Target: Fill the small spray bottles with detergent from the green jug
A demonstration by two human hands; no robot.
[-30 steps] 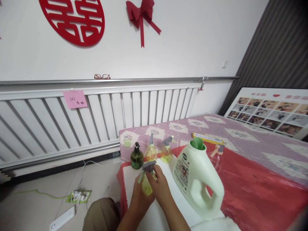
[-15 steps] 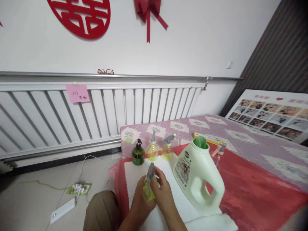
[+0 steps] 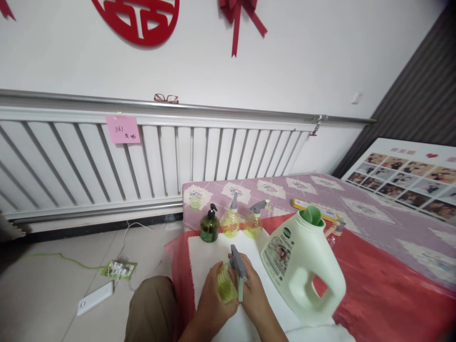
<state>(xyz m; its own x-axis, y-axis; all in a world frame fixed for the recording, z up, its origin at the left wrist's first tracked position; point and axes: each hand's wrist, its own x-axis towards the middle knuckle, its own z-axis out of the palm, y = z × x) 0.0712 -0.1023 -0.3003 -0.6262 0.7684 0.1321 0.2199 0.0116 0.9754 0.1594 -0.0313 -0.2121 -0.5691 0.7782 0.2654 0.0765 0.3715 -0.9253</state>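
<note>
A yellow-green ribbed spray bottle (image 3: 225,285) is between my two hands over a white cloth. My left hand (image 3: 211,297) wraps round its body from the left. On the other side, my right hand (image 3: 253,287) closes about the grey trigger head (image 3: 238,262) at the top. The neck is covered by fingers, so I cannot tell whether head and bottle are joined. Beyond the hands stand a dark green pump bottle (image 3: 210,225) and two more yellowish spray bottles, one in the middle (image 3: 231,222) and one at right (image 3: 254,226).
A large pale green jug (image 3: 302,266) with a green cup in its mouth stands right of my hands. The white cloth (image 3: 199,261) lies over red sheeting (image 3: 377,285) on a patterned bed. Behind is a radiator (image 3: 213,152); a power bank (image 3: 95,298) lies on the floor.
The trigger head has turned and leans to the right of the bottle, whose ribbed body shows more. My view has shifted a little to the left.
</note>
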